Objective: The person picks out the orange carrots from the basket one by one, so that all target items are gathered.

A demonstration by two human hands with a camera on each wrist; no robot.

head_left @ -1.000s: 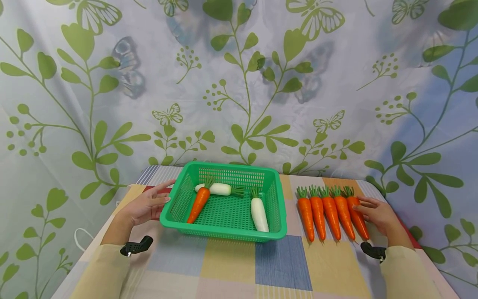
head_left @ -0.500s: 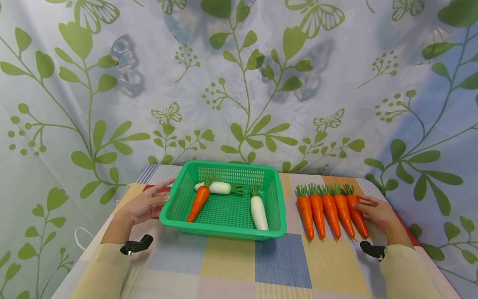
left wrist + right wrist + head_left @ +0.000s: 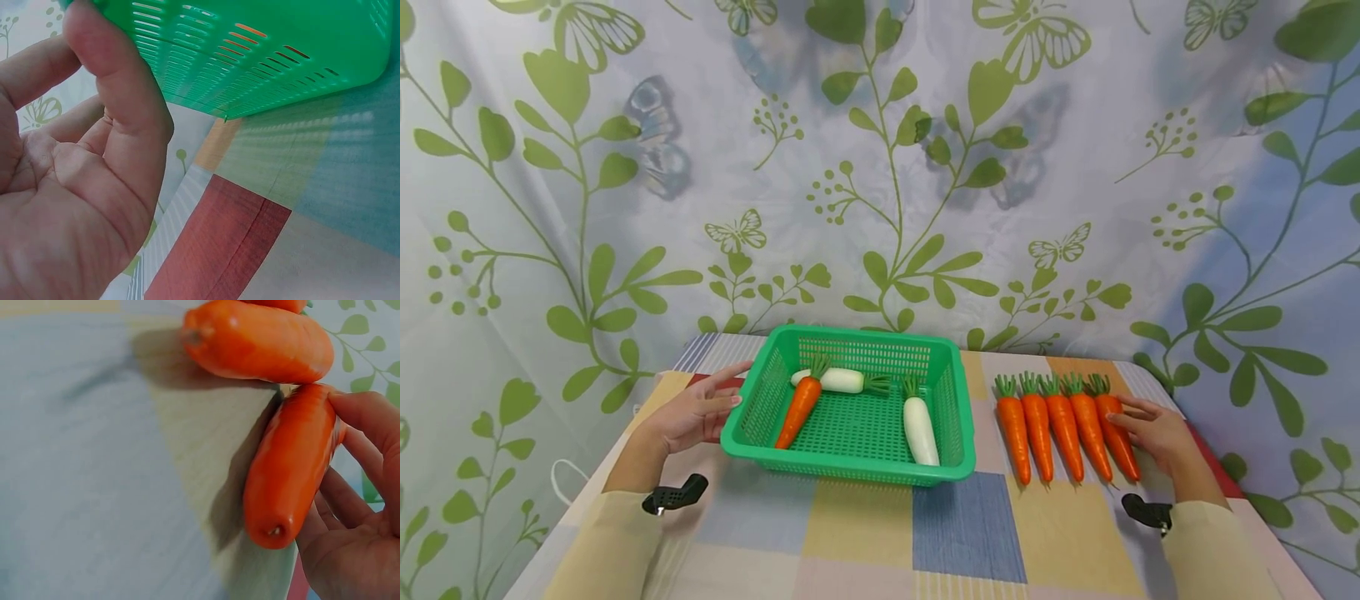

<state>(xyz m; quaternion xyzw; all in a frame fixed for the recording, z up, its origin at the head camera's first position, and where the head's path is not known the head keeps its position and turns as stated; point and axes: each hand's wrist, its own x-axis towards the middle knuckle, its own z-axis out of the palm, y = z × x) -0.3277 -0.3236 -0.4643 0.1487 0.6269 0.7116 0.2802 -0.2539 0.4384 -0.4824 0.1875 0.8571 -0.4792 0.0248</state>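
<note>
A green plastic basket point(image 3: 842, 464) holds one carrot point(image 3: 800, 411) and two white radishes, one lying crosswise point(image 3: 842, 380) at the back and one lengthwise point(image 3: 921, 431) at the right. My left hand point(image 3: 688, 417) touches the basket's left rim with fingers relaxed; in the left wrist view its thumb point(image 3: 100, 44) meets the green wall. On the right, several carrots lie side by side, green tops away from me. My right hand point(image 3: 1161, 429) rests against the rightmost carrot point(image 3: 1122, 452). In the right wrist view, its thumb touches that carrot's upper part point(image 3: 284, 481), with the other fingers along the outer side.
A patchwork cloth point(image 3: 865, 525) covers the table. Behind it hangs a pale curtain point(image 3: 880, 167) printed with green leaves and butterflies. A thin white cable point(image 3: 555, 479) loops past the table's left edge. Each wrist wears a black camera strap.
</note>
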